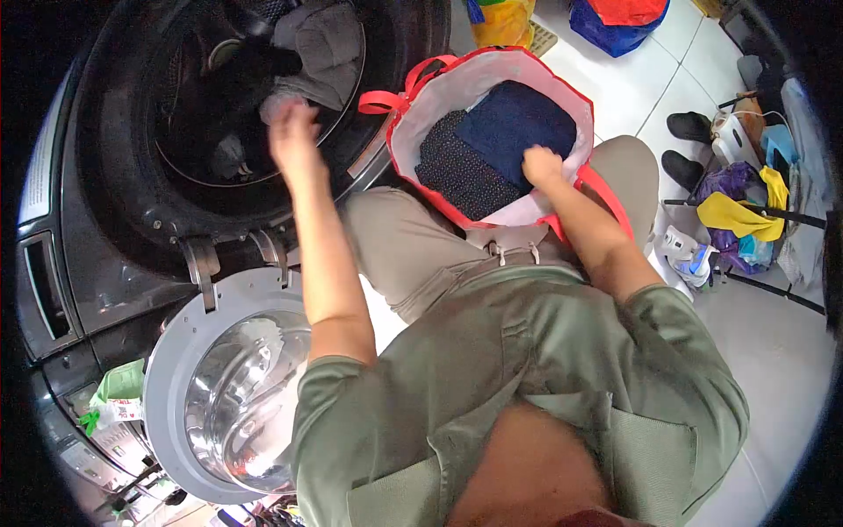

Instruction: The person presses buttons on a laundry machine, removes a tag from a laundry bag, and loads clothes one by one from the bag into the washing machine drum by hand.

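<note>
My left hand (294,145) reaches into the mouth of the washing machine drum (189,132). It is smeared by motion, close to a grey garment (329,57) that hangs over the drum's rim. Whether its fingers grip any cloth cannot be made out. Over my lap stands a white-lined shopping bag (527,70) with red edges and red handles. Inside it lie a folded navy cloth (514,123) and a dark dotted cloth (465,171). My right hand (542,167) is closed, fingers curled at the navy cloth's right edge.
The machine's round glass door (237,395) hangs open at lower left. A yellow bag (505,22) and a blue-and-red bag (615,26) stand on the tiled floor beyond. At right, a rack (755,206) carries cloths, with dark slippers (685,127) beside it.
</note>
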Motion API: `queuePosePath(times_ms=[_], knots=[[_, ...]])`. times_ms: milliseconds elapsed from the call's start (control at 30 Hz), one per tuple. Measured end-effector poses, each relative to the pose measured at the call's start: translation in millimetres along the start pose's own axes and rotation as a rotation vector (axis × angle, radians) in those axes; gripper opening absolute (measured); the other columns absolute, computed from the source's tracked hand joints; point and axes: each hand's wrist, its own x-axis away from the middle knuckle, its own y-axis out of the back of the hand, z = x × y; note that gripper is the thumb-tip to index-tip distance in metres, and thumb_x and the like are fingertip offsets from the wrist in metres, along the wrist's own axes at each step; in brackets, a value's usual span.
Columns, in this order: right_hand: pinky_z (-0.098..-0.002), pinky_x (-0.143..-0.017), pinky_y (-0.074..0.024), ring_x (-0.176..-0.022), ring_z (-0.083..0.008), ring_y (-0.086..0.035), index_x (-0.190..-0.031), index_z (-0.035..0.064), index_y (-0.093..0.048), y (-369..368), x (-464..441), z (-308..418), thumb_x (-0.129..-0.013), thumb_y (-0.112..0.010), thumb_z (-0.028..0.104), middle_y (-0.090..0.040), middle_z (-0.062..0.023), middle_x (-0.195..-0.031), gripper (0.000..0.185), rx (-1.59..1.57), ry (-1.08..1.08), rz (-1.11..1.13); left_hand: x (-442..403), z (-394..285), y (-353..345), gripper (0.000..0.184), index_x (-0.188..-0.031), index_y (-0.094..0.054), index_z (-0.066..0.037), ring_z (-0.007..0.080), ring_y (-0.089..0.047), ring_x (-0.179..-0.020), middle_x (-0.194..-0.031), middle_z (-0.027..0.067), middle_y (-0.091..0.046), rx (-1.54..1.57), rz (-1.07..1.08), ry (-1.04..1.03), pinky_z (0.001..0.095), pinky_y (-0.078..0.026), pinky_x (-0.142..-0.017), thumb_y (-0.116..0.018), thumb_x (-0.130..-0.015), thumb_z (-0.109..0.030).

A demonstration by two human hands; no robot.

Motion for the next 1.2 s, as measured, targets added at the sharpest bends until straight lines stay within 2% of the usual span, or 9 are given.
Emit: queuePosePath(times_ms=[367,500,600,667,833,933,1000,1133,1200], knots=[[-0.0409,-0.074,-0.0477,-0.087,-0.0343,-0.057,-0.090,0.0029,-0.058,42.1,0.6,31.3,-0.066,-0.059,0.024,-0.058,-0.0195,-0.094,0.032,-0.202,0.046,-0.122,67.7,67.4,-46.4,0.024,-0.102,-0.054,-0.009,0.0141,-0.057,-0.085,-0.096,0.0014,-0.057,-0.010,0.559,0.459,0.0287,-0.042,-0.075,-0.057,-0.081,-0.021],[-0.0291,-0.054,-0.0400,-0.060,-0.0146,-0.052,-0.072,0.0032,-0.056,160.1,2.8,47.4,-0.064,-0.054,0.013,-0.056,-0.0056,-0.066,0.013,-1.000,0.372,0.061,71.4,128.7,-43.5,0.041,-0.108,-0.051,-0.013,0.0235,-0.049,-0.103,-0.114,0.0096,-0.050,0.221,0.369,0.802,0.0377,-0.037,-0.083,-0.058,-0.077,-0.039],[-0.0272,-0.068,-0.0460,-0.073,-0.0157,-0.056,-0.091,0.0005,-0.055,240.3,55.4,50.6,-0.065,-0.052,0.010,-0.059,-0.0063,-0.083,0.027,-1.760,0.372,0.338,96.2,93.9,-75.0,0.076,-0.133,-0.027,-0.015,0.0349,-0.027,-0.124,-0.133,0.0152,-0.033,0.200,0.130,1.145,0.0523,-0.019,-0.099,-0.051,-0.074,-0.057],[-0.0288,-0.072,-0.0465,-0.080,-0.0181,-0.057,-0.100,-0.0003,-0.053,248.1,68.5,43.6,-0.066,-0.050,0.012,-0.059,-0.0088,-0.092,0.035,-1.980,0.459,0.333,93.4,100.5,-67.3,0.077,-0.131,-0.030,-0.010,0.0304,-0.030,-0.122,-0.132,0.0145,-0.034,0.774,0.665,1.030,0.0489,-0.023,-0.099,-0.059,-0.072,-0.050],[-0.0313,-0.080,-0.0442,-0.093,-0.0199,-0.055,-0.110,0.0005,-0.046,172.8,27.1,-1.6,-0.070,-0.051,0.015,-0.054,-0.0115,-0.108,0.043,-1.904,0.181,0.370,76.3,65.7,-67.3,0.049,-0.119,-0.043,-0.005,0.0258,-0.053,-0.099,-0.110,0.0093,-0.054,0.680,0.498,0.836,0.0389,-0.041,-0.087,-0.061,-0.076,-0.020],[-0.0306,-0.083,-0.0420,-0.098,-0.0211,-0.054,-0.112,0.0019,-0.046,161.1,35.5,16.5,-0.074,-0.055,0.020,-0.055,-0.0120,-0.108,0.043,-1.123,-0.144,0.146,74.1,24.8,-77.7,0.044,-0.113,-0.044,0.001,0.0224,-0.055,-0.092,-0.095,0.0089,-0.059,0.392,0.457,0.471,0.0345,-0.044,-0.082,-0.062,-0.076,-0.013],[-0.0324,-0.085,-0.0397,-0.099,-0.0246,-0.052,-0.116,0.0034,-0.042,148.3,37.4,40.7,-0.073,-0.064,0.031,-0.054,-0.0155,-0.102,0.054,-1.067,0.301,-0.374,69.2,19.2,-85.5,0.041,-0.110,-0.044,0.001,0.0199,-0.055,-0.088,-0.094,0.0077,-0.057,0.106,0.454,0.427,0.0335,-0.045,-0.077,-0.062,-0.076,-0.012],[-0.0319,-0.085,-0.0400,-0.095,-0.0227,-0.053,-0.121,0.0038,-0.034,173.5,87.2,104.2,-0.071,-0.067,0.029,-0.054,-0.0169,-0.102,0.065,-0.877,0.520,-0.697,78.5,14.7,-102.7,0.038,-0.113,-0.044,-0.008,0.0161,-0.049,-0.097,-0.107,0.0070,-0.051,0.583,0.777,0.578,0.0331,-0.042,-0.080,-0.059,-0.079,-0.014],[-0.0271,-0.078,-0.0430,-0.085,-0.0170,-0.056,-0.107,-0.0022,-0.048,180.9,67.5,92.1,-0.081,-0.056,0.021,-0.058,-0.0069,-0.095,0.036,-1.562,0.360,-0.350,75.4,24.8,-103.6,0.048,-0.120,-0.041,-0.010,0.0176,-0.046,-0.101,-0.114,0.0087,-0.048,0.585,0.867,0.546,0.0335,-0.039,-0.086,-0.062,-0.078,-0.020]])
